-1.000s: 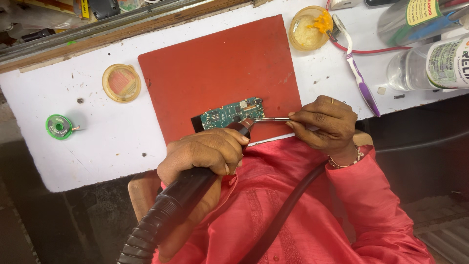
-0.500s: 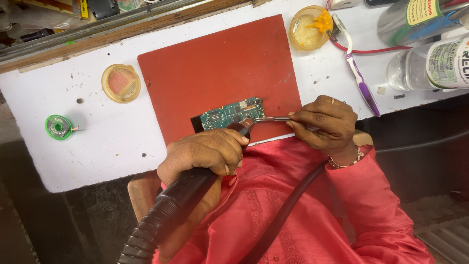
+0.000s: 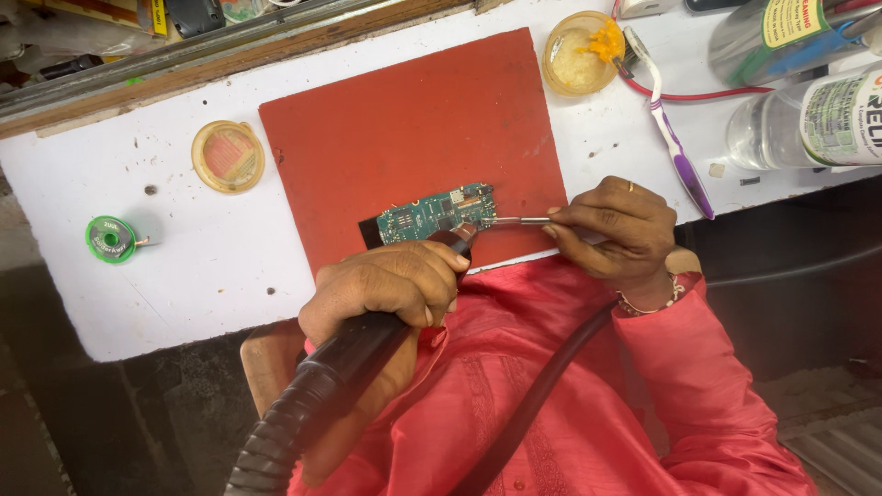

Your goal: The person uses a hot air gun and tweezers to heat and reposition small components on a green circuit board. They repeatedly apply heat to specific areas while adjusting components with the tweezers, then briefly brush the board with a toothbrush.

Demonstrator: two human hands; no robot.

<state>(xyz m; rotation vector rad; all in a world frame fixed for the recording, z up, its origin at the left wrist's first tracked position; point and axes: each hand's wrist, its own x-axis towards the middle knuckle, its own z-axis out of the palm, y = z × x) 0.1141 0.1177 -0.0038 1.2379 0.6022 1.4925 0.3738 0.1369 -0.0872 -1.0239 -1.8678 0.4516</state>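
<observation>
A small green circuit board (image 3: 434, 213) lies near the front edge of a red mat (image 3: 404, 129) on the white bench. My left hand (image 3: 386, 285) grips a black hot-air wand (image 3: 354, 354) with a ribbed hose; its nozzle tip sits at the board's right end. My right hand (image 3: 611, 230) pinches metal tweezers (image 3: 510, 220), whose tips touch the board's right edge. Both hands rest over my red shirt.
A green solder-wick spool (image 3: 111, 239) and a round yellow tin (image 3: 228, 156) lie left of the mat. A flux tub (image 3: 582, 50), a purple-and-white toothbrush (image 3: 671, 138), a red wire and clear plastic bottles (image 3: 808, 119) crowd the right. A black cable crosses my lap.
</observation>
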